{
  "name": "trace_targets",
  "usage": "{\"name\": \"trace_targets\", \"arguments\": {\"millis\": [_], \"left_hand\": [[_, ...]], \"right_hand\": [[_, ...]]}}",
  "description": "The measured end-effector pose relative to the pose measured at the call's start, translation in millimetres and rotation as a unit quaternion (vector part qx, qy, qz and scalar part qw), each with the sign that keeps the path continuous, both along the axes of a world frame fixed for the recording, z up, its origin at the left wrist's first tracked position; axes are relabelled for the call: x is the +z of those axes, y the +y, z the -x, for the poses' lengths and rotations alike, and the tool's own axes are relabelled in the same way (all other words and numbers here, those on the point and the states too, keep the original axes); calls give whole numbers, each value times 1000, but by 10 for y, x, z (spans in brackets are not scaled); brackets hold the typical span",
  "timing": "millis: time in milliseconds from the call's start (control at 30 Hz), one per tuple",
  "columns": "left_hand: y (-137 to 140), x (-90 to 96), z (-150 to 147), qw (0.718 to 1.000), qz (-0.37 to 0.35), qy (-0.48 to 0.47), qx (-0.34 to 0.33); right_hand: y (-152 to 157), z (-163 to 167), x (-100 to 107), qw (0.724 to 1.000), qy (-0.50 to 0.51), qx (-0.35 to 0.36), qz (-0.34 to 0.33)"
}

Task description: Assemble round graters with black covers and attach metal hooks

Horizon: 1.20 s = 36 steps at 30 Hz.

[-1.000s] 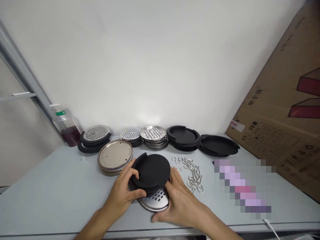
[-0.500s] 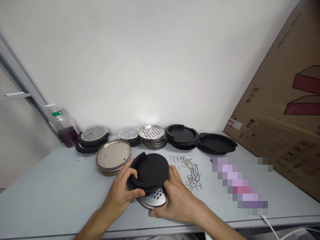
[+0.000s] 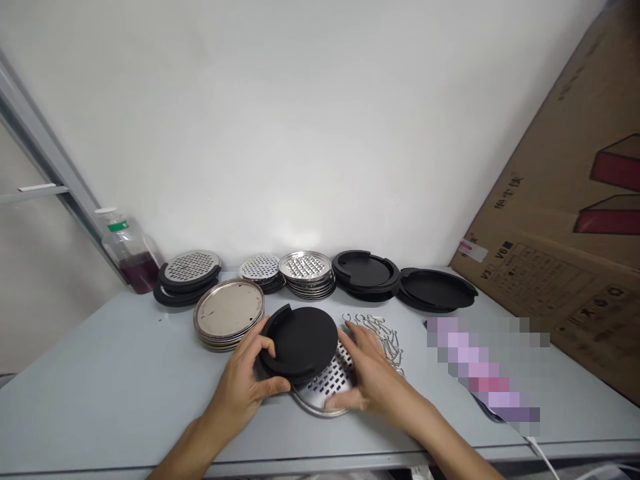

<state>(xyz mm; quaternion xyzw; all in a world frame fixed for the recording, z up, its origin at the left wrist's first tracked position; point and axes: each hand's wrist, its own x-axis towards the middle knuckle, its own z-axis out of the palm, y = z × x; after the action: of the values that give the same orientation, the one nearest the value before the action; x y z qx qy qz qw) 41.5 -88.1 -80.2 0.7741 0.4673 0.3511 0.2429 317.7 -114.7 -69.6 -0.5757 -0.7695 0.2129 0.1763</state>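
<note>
Near the table's front, my left hand (image 3: 256, 370) grips the left edge of a round black plastic holder (image 3: 303, 341) with a raised partial rim. The holder is tilted slightly above the table. A round metal grater plate (image 3: 327, 387) with rows of slots sticks out from under it to the right. My right hand (image 3: 373, 370) is closed on the plate's right side, thumb on its face and fingers at its far edge. The black holder hides the plate's left part. Just beyond my right fingers lie several wire hooks (image 3: 384, 333), partly covered by the hand.
Behind my left hand stands a stack of plain metal discs (image 3: 229, 308). Along the wall are grater stacks (image 3: 306, 267), black holders (image 3: 366, 270) and a bottle of dark liquid (image 3: 137, 270). A blurred-out object (image 3: 483, 370) lies right, before a cardboard box (image 3: 560, 267).
My right hand has moved right with the grater plate, so more of its slotted face shows from under the black holder. My left hand and the holder have stayed about in place.
</note>
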Motion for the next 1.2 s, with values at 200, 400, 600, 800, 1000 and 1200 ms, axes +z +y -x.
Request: {"name": "trace_targets", "arguments": {"millis": [200,400,600,800,1000,1200], "left_hand": [[-1,-9,3,1000,-5,9,-3],[-9,20,-9,998,-22,60,-22],[-9,27,-5,995,-21,85,-38],[-11,29,-1,993,-18,106,-50],[-17,-3,-6,989,-7,137,-60],[-18,-11,-26,987,5,147,-70]], "right_hand": [[85,-11,74,985,-5,-157,-74],[132,-39,38,983,39,-179,-32],[207,-105,30,978,129,-164,8],[216,-235,60,943,293,-149,55],[190,-546,1,906,381,-168,75],[121,-882,-10,909,334,-250,-1]]}}
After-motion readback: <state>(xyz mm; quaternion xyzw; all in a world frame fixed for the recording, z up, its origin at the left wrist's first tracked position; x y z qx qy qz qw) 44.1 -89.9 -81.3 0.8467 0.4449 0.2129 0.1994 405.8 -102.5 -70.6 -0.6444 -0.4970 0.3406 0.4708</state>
